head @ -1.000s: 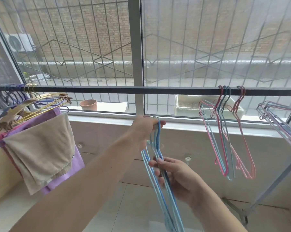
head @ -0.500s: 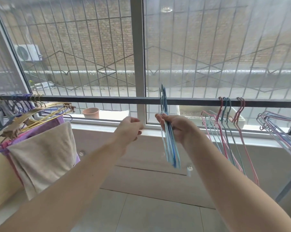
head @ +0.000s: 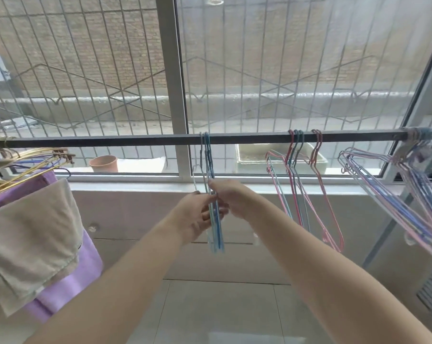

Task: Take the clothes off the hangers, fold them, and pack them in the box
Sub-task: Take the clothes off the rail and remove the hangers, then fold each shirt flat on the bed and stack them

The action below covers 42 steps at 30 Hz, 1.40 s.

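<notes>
Two hands, left hand [head: 197, 217] and right hand [head: 231, 198], grip the blue hangers [head: 216, 229], whose hooks now sit over the rail [head: 135, 141], raised since half a second ago; no writing shows.

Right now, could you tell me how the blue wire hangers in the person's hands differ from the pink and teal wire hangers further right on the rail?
The blue wire hangers are bunched tight and held by both hands; the pink and teal wire hangers hang untouched and fan apart. Both groups hook over the dark metal rail and carry no clothes.
</notes>
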Each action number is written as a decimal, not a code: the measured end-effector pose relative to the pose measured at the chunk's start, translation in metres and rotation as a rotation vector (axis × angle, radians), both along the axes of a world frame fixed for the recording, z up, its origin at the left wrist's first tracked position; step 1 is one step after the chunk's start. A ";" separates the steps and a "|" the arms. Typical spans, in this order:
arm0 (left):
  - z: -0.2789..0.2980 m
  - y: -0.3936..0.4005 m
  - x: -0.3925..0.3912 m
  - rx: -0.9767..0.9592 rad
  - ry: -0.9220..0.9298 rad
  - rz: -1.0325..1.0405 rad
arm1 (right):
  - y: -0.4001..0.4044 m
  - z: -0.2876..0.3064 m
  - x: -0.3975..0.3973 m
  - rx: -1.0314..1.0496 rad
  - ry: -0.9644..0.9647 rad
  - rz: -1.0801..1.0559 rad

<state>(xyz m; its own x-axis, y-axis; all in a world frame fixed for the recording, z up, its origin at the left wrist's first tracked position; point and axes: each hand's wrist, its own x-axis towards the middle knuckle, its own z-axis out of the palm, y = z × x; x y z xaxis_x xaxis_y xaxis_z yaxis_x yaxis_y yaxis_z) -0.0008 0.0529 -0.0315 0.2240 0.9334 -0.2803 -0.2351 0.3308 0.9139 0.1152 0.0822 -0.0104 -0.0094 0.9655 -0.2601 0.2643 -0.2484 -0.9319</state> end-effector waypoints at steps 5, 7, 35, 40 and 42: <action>0.001 0.002 0.014 0.015 0.023 -0.001 | -0.031 -0.013 0.025 0.165 -0.199 0.100; -0.002 0.004 0.014 0.031 0.059 0.074 | -0.037 -0.014 0.056 0.403 -0.399 -0.045; 0.001 0.019 -0.063 0.142 0.639 0.159 | 0.066 -0.015 -0.045 0.155 0.422 -0.115; 0.002 -0.016 -0.076 0.204 0.617 0.182 | 0.039 -0.008 -0.048 0.177 -0.046 -0.184; -0.007 -0.042 -0.105 0.245 0.692 0.249 | 0.020 -0.009 -0.045 0.376 -0.501 -0.279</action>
<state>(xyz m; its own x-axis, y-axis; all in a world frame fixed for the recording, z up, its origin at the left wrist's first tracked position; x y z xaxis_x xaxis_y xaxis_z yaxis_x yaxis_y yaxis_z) -0.1057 0.0105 -0.0385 -0.1512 0.9867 -0.0590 0.3751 0.1126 0.9201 0.0698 0.1018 -0.0193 0.2869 0.9399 0.1853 0.6591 -0.0533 -0.7501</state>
